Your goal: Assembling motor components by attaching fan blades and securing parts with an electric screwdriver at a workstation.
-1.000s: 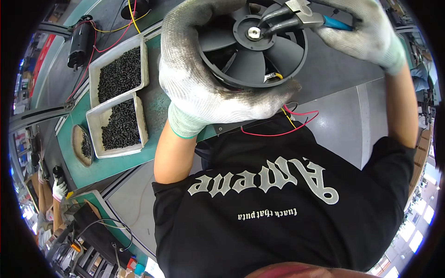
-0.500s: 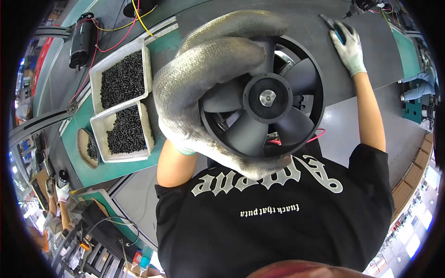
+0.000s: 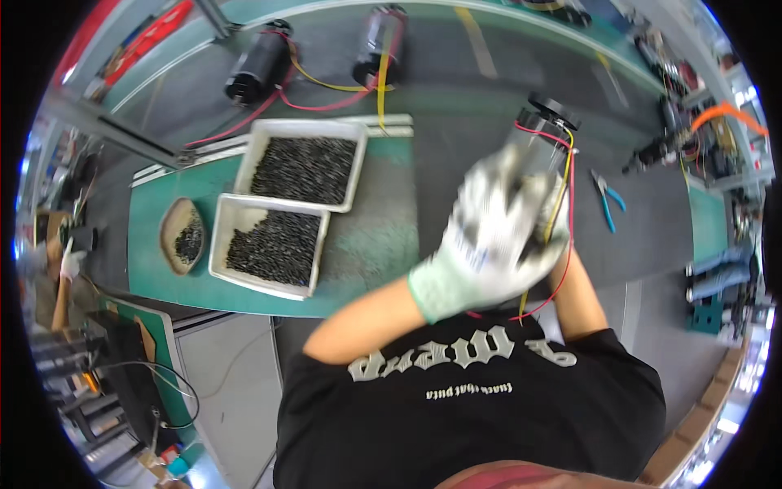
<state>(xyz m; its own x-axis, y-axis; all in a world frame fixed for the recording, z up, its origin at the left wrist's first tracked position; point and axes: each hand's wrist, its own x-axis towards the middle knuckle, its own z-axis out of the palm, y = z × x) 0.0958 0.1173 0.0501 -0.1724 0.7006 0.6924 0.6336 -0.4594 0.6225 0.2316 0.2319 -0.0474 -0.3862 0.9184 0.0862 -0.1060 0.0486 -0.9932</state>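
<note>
Both my white-gloved hands are together right of centre, at a dark cylindrical motor (image 3: pixel 539 145) with red and yellow wires and a round black end piece. My left hand (image 3: pixel 489 232) lies across the lower part of the motor, its fingers curled and smeared by motion. Mostly hidden behind it, my right hand (image 3: pixel 554 254) closes around the motor from the right side. The wires trail down past both gloves towards my shirt. A pair of blue-handled pliers (image 3: pixel 608 200) lies on the dark table to the right, touched by neither hand. No fan blades show.
Two white bins (image 3: pixel 221 265) and a small tray (image 3: pixel 169 244) hold small black parts on the green mat (image 3: pixel 366 261) at left. Two motors (image 3: pixel 259 65) with wires lie farther back. A black tool (image 3: pixel 652 153) hangs at right. Another person's gloved hand (image 3: pixel 72 262) shows far left.
The black fan held up close in my left hand is out of sight; a wired motor shows between my hands. My right hand has let go of the pliers and joined my left. The view has shifted.
</note>
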